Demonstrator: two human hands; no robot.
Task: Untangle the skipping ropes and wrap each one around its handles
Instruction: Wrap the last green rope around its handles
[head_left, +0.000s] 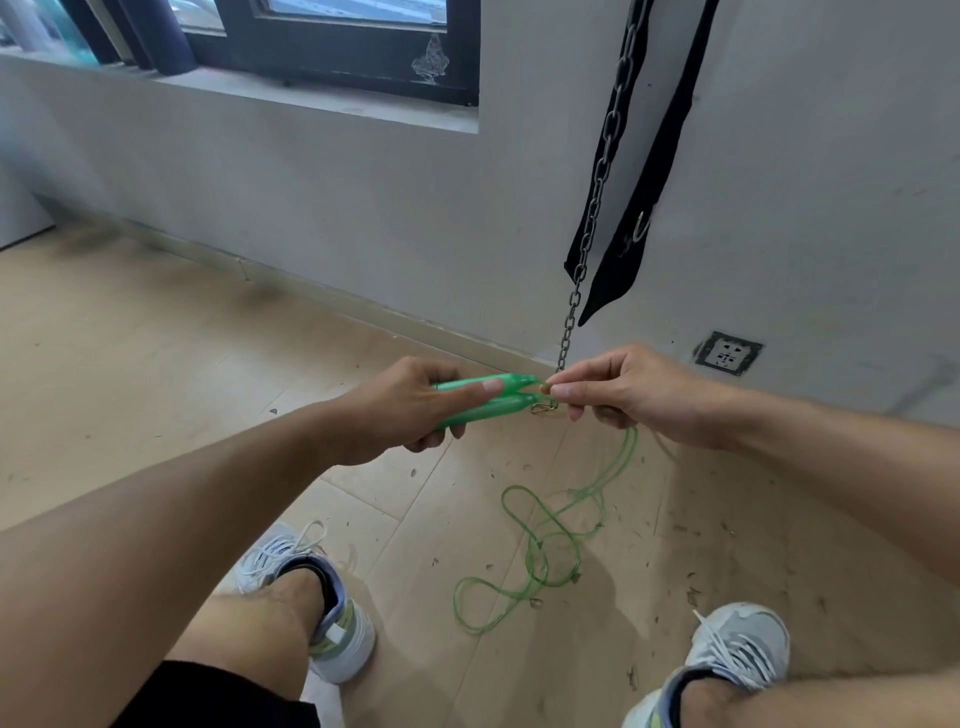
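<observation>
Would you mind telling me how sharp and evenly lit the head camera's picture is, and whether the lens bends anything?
Head view: daylight is soft, no glare; faint shadows lie on the floor under the legs. The wide lens bows the wall base and swells the forearms at the edges. The left hand, the green handles and the right hand are sharp; the thin green rope on the floor is slightly soft.

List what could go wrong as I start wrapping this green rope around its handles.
1. The rope lies in crossed loops on the floor, so pulling may tighten a knot.
2. Its loops lie between the shoes, so a foot might catch it.
3. The right hand pinches the rope near the hanging chain, which it could snag. The left hand holds both handles.
</observation>
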